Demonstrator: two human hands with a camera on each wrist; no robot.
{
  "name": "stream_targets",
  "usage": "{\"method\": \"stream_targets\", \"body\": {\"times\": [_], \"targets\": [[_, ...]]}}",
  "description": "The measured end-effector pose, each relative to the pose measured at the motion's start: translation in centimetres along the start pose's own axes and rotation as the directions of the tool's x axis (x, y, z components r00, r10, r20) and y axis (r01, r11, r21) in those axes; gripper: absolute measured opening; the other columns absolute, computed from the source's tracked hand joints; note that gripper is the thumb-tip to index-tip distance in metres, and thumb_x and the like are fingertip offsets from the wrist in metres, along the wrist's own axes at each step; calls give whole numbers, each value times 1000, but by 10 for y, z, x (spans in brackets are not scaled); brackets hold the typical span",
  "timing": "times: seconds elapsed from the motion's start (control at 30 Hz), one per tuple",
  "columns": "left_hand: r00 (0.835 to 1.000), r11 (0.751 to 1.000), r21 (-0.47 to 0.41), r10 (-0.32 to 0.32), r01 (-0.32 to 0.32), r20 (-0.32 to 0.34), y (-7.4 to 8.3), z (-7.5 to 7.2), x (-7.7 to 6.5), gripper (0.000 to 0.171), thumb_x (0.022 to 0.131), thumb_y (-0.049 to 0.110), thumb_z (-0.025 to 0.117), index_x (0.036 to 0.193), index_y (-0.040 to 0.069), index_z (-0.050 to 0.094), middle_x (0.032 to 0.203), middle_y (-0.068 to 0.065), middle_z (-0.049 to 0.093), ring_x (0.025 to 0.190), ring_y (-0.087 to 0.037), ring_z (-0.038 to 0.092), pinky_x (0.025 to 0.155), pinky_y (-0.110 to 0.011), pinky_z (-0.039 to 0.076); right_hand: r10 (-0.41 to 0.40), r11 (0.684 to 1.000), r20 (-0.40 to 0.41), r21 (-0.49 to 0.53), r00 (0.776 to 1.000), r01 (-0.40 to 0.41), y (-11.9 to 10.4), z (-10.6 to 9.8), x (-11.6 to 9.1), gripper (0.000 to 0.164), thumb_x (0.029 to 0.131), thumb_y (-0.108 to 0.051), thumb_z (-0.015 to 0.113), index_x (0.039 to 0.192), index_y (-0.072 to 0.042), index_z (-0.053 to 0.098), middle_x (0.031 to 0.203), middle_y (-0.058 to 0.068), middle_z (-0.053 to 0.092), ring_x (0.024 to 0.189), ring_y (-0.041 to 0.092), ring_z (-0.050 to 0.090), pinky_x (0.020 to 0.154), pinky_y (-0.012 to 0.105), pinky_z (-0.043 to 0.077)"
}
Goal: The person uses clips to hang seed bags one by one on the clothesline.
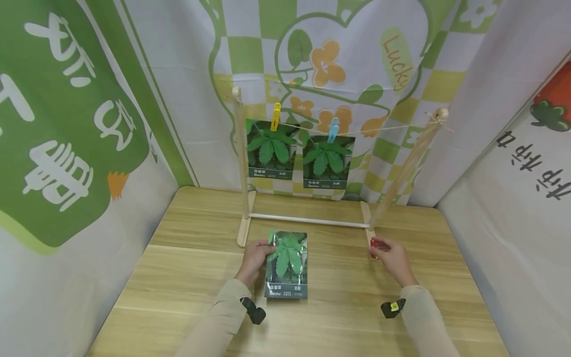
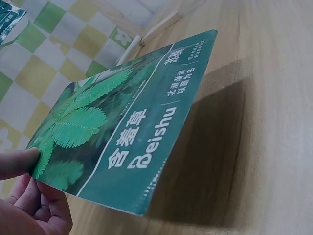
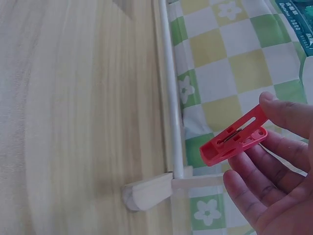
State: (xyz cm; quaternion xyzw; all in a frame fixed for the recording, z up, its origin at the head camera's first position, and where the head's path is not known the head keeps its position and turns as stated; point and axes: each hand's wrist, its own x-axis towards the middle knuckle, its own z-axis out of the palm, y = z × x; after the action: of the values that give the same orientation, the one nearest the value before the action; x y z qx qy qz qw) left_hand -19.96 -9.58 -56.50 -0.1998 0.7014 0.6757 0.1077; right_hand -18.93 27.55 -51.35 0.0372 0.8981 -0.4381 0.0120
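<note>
My left hand (image 1: 255,259) pinches the left edge of a green seed packet (image 1: 287,265) with a fern-like leaf printed on it. In the left wrist view the packet (image 2: 112,132) is tilted above the table, casting a shadow, with the thumb on its face. My right hand (image 1: 392,258) holds a red clothespin (image 3: 234,136) between thumb and fingers, near the right foot of a wooden rack. On the rack's string (image 1: 379,131) hang two similar packets, the left one (image 1: 271,151) under a yellow clothespin (image 1: 275,117) and the right one (image 1: 327,162) under a blue clothespin (image 1: 333,130).
The rack has a left post (image 1: 241,158), a leaning right post (image 1: 403,168) and a white bottom rod (image 1: 308,220). It stands at the back of the wooden table (image 1: 178,277). A checked cloth (image 1: 243,54) hangs behind, with printed cloths at both sides.
</note>
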Motion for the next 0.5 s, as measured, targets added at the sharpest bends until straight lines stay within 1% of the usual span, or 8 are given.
{"method": "stream_targets", "body": {"times": [0.1,0.2,0.3,0.37,0.5], "targets": [[1000,1000,-2,8,-8,0,3,2,-1,34,87,12,68,117,-3,61,97,-10,69,71,-11,62,65,-26,54,-16,1000,-15,3,1000,16,-5,-4,0,41,91,-17,70,124,6,61,112,24,67,100,25,65,74,13,49],[999,999,-6,32,-32,3,7,4,-2,34,87,12,67,116,-4,61,102,-12,68,77,-12,62,69,-25,54,-35,999,-33,3,999,35,-9,-8,1,41,90,-18,70,123,5,62,112,23,67,96,16,64,75,12,48],[999,999,-14,52,-52,6,12,6,-3,33,87,10,66,116,-4,61,106,-14,67,81,-13,61,71,-24,53,-46,999,-44,9,998,47,-15,-13,3,42,90,-19,71,123,4,63,112,23,68,91,6,62,73,13,49],[998,998,-18,62,-62,7,14,8,-3,33,87,10,66,117,-5,60,109,-16,66,83,-14,61,72,-25,53,-58,998,-50,17,997,59,-18,-16,4,42,90,-19,71,123,4,63,111,24,68,87,0,59,71,13,50],[997,997,-21,73,-73,10,20,10,-2,33,88,12,66,117,-4,61,108,-15,67,82,-13,62,72,-25,53,-92,995,-59,30,994,94,-27,-22,5,42,90,-20,70,122,7,62,110,26,67,81,-8,57,70,13,50]]}}
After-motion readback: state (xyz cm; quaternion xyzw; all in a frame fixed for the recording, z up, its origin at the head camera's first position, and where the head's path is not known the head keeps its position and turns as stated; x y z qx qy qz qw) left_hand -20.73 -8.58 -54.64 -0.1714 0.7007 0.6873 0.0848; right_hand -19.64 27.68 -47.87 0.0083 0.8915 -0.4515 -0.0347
